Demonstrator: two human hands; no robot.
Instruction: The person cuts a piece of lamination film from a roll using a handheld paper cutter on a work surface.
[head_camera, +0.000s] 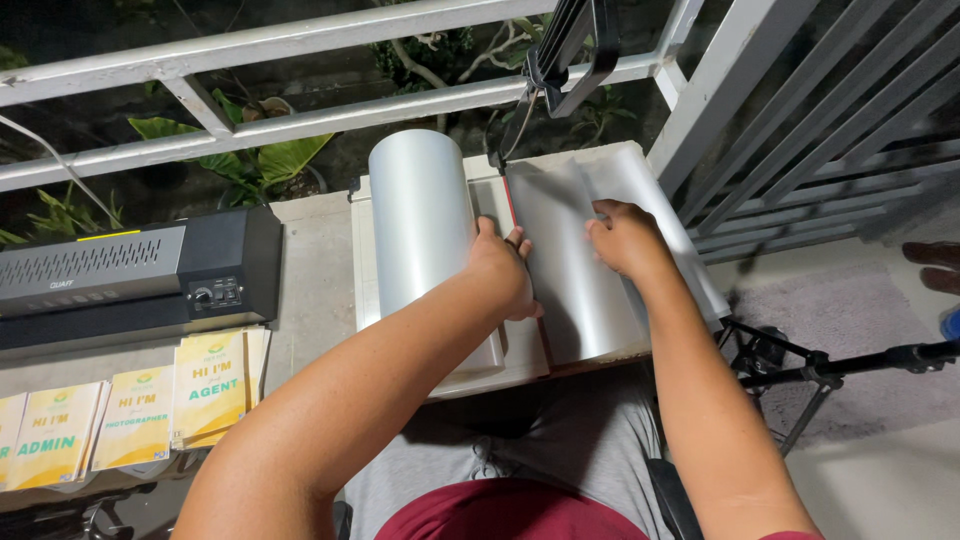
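Note:
A paper trimmer (520, 365) lies on the ledge in front of me, its cutting arm (575, 45) raised at the far end. My left hand (500, 268) grips the near side of a glossy silver roll of film (420, 215) resting on the trimmer's left half. My right hand (622, 238) presses flat on a shiny film sheet (575, 290) spread over the trimmer's right half; the sheet's far right part curls up (640, 185). The two hands are a short way apart, on either side of the cutting edge.
A black and grey laminator (140, 280) sits on the concrete ledge (315, 290) to the left, with several yellow cards (140, 410) stacked before it. White metal railings (300, 110) run behind, plants beyond. A black tripod (820, 370) stands at the right over the floor.

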